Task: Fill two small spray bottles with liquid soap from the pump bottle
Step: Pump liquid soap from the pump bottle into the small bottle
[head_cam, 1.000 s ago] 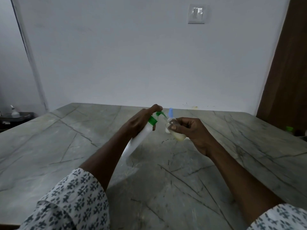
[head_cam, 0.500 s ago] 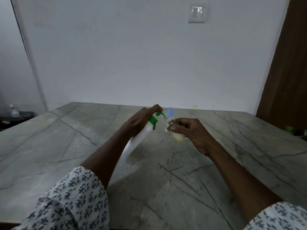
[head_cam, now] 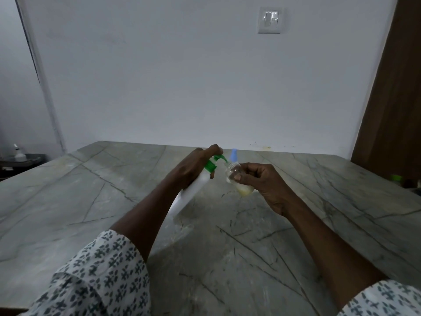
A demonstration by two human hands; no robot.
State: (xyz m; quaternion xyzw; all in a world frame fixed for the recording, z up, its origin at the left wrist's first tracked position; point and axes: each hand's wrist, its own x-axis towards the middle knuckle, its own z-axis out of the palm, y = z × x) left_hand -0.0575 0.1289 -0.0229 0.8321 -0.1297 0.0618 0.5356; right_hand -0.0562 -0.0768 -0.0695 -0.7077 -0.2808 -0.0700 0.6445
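While the left hand (head_cam: pixel 193 166) grips the tilted white pump bottle (head_cam: pixel 193 190) above the stone table (head_cam: pixel 91 201), one finger curled over its green pump head (head_cam: pixel 215 158), the right hand (head_cam: pixel 262 183) pinches a small clear bottle (head_cam: pixel 237 179), yellowish liquid at its bottom, mouth just at the spout.

Both arms come in from the near edge and angle toward each other, so the hands nearly meet mid-scene. The left hand (head_cam: pixel 193 167) is wrapped round the neck of the pump bottle (head_cam: pixel 193 195), with its index finger hooked over the top. The right hand (head_cam: pixel 262 181) pinches the small spray bottle (head_cam: pixel 233 173), thumb flat across the front and the other fingers curled behind. Both forearms are bare, and the patterned sleeves (head_cam: pixel 102 274) end around the elbows.
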